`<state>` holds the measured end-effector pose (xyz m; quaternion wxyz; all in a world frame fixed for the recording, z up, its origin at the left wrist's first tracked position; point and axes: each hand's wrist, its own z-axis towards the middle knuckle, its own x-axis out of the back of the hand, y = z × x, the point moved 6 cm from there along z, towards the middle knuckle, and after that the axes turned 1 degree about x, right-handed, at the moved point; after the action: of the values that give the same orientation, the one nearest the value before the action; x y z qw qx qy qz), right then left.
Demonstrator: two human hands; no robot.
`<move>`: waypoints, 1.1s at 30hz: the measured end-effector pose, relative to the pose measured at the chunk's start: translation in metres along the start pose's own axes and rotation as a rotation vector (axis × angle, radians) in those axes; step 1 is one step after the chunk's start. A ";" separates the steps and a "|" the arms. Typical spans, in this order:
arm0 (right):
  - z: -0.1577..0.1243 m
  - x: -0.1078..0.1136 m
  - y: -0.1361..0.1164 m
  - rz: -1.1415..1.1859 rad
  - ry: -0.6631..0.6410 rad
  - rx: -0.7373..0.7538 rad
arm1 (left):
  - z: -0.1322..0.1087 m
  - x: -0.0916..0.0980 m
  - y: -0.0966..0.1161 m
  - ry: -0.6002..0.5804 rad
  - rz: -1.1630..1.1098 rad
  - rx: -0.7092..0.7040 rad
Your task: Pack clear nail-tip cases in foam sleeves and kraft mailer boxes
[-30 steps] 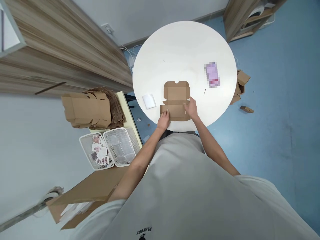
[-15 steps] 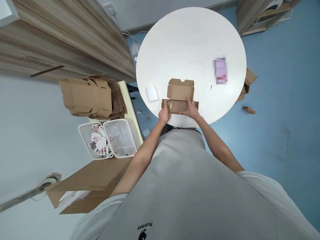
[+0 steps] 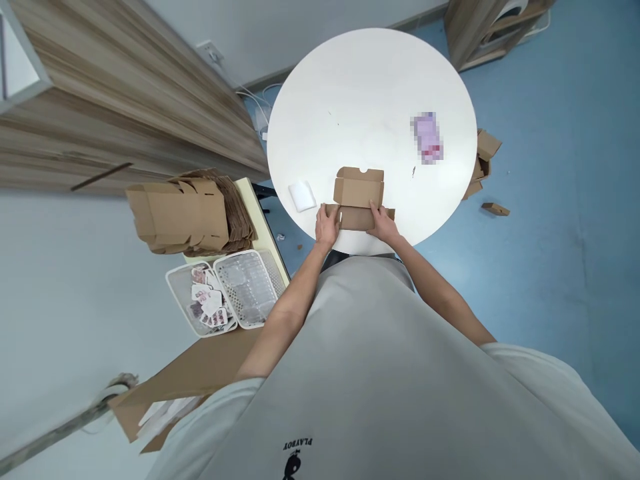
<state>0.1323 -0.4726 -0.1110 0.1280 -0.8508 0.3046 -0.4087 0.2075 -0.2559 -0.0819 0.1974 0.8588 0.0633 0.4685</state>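
A brown cardboard box (image 3: pixel 359 192), partly folded with its lid panel spread away from me, lies at the near edge of the round white table. My left hand (image 3: pixel 327 227) grips the box's left side flap, fingers bent over it. On the right, my right hand (image 3: pixel 384 224) pinches the box near its crease, with the thumb low and a finger on the lid panel. Left of the box sits a small white packet (image 3: pixel 303 196). Farther off to the right lies a blurred purple item (image 3: pixel 427 137).
The round white table (image 3: pixel 370 80) stands before me. To my left, a side table holds a stack of flat cardboard boxes (image 3: pixel 185 213), a white basket of printed cards (image 3: pixel 207 300) and one of clear plastic pieces (image 3: pixel 247 287). Small boxes (image 3: pixel 483 163) lie on the floor at right.
My left fingers have curled further over the left flap. My right hand's spread fingers have drawn closer together on the box. The whole view has shifted slightly.
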 end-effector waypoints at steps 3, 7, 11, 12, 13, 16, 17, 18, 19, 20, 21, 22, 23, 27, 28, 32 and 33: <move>-0.002 0.001 -0.003 0.001 -0.009 -0.008 | 0.001 0.004 -0.007 0.022 -0.041 0.089; -0.004 0.003 -0.005 0.028 -0.020 -0.024 | 0.008 0.008 -0.018 0.020 -0.125 0.265; -0.003 0.004 -0.005 0.044 -0.022 -0.039 | 0.013 0.002 -0.020 -0.092 -0.215 0.348; -0.003 0.004 -0.005 0.046 -0.022 -0.039 | 0.012 0.001 -0.018 -0.102 -0.234 0.345; -0.002 0.004 -0.005 0.048 -0.023 -0.038 | 0.011 0.001 -0.015 -0.106 -0.252 0.329; -0.002 0.002 -0.003 0.047 -0.020 -0.037 | 0.006 -0.002 -0.002 -0.129 -0.291 0.223; -0.002 0.001 -0.002 0.044 -0.020 -0.035 | 0.004 -0.003 0.001 -0.139 -0.295 0.191; -0.002 0.000 -0.002 0.040 -0.019 -0.032 | 0.002 -0.004 0.004 -0.142 -0.294 0.173; -0.002 -0.002 -0.002 0.035 -0.017 -0.027 | 0.001 -0.004 0.005 -0.139 -0.288 0.168; -0.003 -0.003 -0.001 0.029 -0.017 -0.022 | 0.000 -0.005 0.005 -0.136 -0.275 0.173; -0.003 -0.005 -0.001 0.024 -0.017 -0.018 | 0.001 -0.006 0.004 -0.137 -0.254 0.185; -0.004 -0.006 0.000 0.019 -0.016 -0.016 | 0.002 -0.007 0.002 -0.139 -0.225 0.199; -0.004 -0.007 0.000 0.017 -0.015 -0.013 | 0.003 -0.008 0.000 -0.141 -0.191 0.208; -0.003 -0.010 0.003 0.027 -0.022 0.005 | 0.012 -0.011 -0.004 -0.125 -0.084 0.224; -0.003 -0.010 0.003 0.036 -0.027 0.009 | 0.014 -0.012 -0.004 -0.125 -0.074 0.230; 0.000 -0.007 0.004 0.074 -0.025 0.016 | 0.015 -0.014 -0.003 -0.136 -0.033 0.243; 0.002 -0.006 0.003 0.078 -0.023 0.017 | 0.014 -0.013 -0.002 -0.131 -0.009 0.235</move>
<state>0.1296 -0.4713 -0.1174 0.1545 -0.8419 0.3326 -0.3959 0.2121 -0.2622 -0.0997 0.1013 0.9046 0.1085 0.3997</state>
